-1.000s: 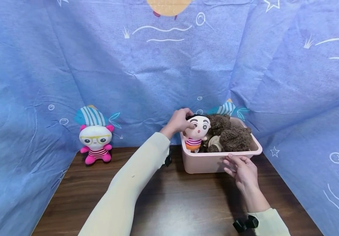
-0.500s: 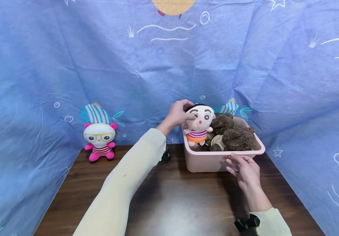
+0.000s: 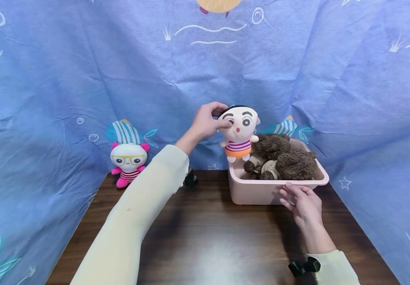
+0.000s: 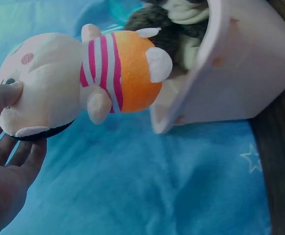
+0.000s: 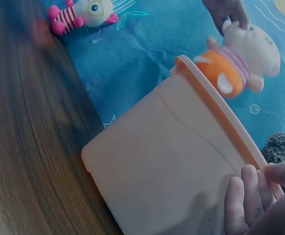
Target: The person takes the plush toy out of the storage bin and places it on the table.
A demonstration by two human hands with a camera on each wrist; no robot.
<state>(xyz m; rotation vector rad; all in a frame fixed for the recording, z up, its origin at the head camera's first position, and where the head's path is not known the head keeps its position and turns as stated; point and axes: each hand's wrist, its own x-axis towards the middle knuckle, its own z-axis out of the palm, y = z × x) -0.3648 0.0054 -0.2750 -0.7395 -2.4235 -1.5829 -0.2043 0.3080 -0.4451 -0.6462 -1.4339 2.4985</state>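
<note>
A plush doll with black hair, a striped shirt and orange shorts is upright above the left end of a pink bin. My left hand grips its head, thumb across the face and fingers behind, as the left wrist view also shows. With thumb and fingers, my right hand pinches the bin's front rim; in the right wrist view the thumb lies over the rim and the fingers against the outer wall. Brown curly teddy bears lie inside the bin.
A pink and white panda plush in yellow glasses sits at the back left of the dark wooden table, partly behind my left sleeve. Blue sea-patterned cloth hangs behind and on both sides.
My left hand has lifted the doll up from inside the bin to above its rim. The right hand keeps its hold on the rim. The head view has shifted slightly left.
</note>
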